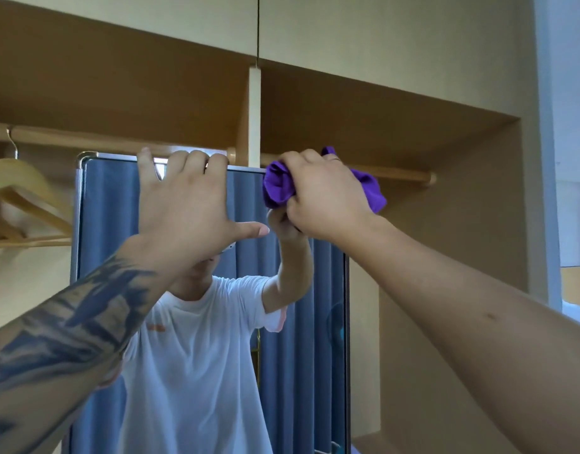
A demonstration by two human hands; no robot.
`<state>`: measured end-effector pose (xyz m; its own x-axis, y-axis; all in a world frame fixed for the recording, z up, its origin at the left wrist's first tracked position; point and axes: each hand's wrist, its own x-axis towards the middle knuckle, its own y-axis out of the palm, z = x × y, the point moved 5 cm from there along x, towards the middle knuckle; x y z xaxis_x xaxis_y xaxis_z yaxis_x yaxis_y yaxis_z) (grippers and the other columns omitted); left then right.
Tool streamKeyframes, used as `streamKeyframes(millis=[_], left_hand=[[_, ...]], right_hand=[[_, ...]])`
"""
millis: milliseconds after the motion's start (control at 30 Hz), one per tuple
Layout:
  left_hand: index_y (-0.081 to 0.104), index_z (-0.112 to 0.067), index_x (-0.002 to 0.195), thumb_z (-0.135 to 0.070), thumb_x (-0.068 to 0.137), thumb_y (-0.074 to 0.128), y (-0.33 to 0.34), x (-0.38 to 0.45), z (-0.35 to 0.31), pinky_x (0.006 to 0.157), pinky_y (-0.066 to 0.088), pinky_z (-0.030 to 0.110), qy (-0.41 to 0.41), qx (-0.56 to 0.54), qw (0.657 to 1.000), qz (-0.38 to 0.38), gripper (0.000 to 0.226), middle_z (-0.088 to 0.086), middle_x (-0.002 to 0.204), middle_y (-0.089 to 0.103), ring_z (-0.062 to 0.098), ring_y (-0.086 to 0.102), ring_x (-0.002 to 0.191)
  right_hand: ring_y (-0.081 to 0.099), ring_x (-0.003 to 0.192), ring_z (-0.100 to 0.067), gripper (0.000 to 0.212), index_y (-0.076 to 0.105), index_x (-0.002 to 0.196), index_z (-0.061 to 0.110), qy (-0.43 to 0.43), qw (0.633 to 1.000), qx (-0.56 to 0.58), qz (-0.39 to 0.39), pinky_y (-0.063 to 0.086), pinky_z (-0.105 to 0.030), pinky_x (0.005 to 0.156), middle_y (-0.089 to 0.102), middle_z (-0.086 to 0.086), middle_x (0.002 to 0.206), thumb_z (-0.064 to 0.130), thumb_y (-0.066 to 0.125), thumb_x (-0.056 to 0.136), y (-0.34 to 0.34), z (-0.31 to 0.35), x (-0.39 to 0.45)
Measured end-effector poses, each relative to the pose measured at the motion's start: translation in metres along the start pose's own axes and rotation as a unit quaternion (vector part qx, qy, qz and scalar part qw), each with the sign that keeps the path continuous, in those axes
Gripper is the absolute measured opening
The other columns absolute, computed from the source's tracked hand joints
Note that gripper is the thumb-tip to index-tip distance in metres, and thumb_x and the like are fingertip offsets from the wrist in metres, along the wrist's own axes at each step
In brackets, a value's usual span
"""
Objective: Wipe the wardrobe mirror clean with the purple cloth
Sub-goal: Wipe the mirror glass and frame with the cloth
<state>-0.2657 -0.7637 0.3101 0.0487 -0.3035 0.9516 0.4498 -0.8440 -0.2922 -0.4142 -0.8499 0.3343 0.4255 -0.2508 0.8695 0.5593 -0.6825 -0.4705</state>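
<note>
Our two forearms reach up; the right hand point(327, 198) grips the bunched purple cloth point(277, 186) against the top right corner of the wardrobe mirror point(108, 204), while the left hand point(183, 204) hooks its fingers point(197, 160) over the top edge. Nearly all the glass lies below and left of the cloth, so we judge the wipe should go that way.

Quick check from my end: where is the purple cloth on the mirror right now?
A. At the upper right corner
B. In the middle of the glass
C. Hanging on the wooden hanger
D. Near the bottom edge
A: the right hand grips the bunched purple cloth at the upper right corner of the mirror, while the left hand holds the mirror's top edge.
</note>
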Motion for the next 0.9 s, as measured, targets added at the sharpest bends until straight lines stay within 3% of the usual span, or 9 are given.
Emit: streamKeyframes(millis=[200,433,667,900], left_hand=[[0.053,-0.016,0.124,-0.099,0.057,0.052,0.001,-0.002,-0.001,0.120,0.017,0.065,0.011,-0.004,1.000,-0.011,0.107,0.006,0.124,0.062,0.029,0.052,0.127],[0.054,-0.011,0.130,-0.099,0.058,0.047,0.003,-0.001,-0.003,0.118,0.018,0.067,0.013,0.015,1.000,-0.002,0.114,0.011,0.125,0.063,0.033,0.053,0.125],[0.053,-0.008,0.135,-0.097,0.063,0.042,0.003,-0.001,0.000,0.115,0.023,0.066,0.027,0.028,0.999,-0.014,0.115,0.013,0.127,0.064,0.034,0.056,0.123],[0.053,-0.015,0.137,-0.097,0.057,0.057,-0.002,-0.002,0.003,0.116,0.023,0.061,0.030,0.016,0.999,-0.017,0.114,0.006,0.134,0.063,0.028,0.054,0.131]], right_hand=[[0.048,0.121,-0.039,0.053,0.052,0.140,0.022,0.065,0.997,0.035,-0.003,0.052,-0.052,0.093,0.057,-0.005,0.132,0.014,0.054,0.087,0.003,-0.042,-0.009],[0.049,0.120,-0.040,0.053,0.053,0.138,0.019,0.094,0.995,0.020,-0.025,0.044,-0.044,0.098,0.059,-0.007,0.131,0.014,0.054,0.085,0.009,-0.023,-0.007],[0.053,0.112,-0.041,0.048,0.056,0.129,0.014,0.021,1.000,0.009,-0.018,0.041,-0.046,0.100,0.060,-0.010,0.125,0.020,0.058,0.081,0.005,0.041,0.008],[0.054,0.098,-0.038,0.059,0.056,0.124,0.018,-0.006,1.000,0.009,-0.029,0.046,-0.046,0.086,0.062,-0.006,0.113,0.033,0.041,0.068,0.003,0.028,0.002]])
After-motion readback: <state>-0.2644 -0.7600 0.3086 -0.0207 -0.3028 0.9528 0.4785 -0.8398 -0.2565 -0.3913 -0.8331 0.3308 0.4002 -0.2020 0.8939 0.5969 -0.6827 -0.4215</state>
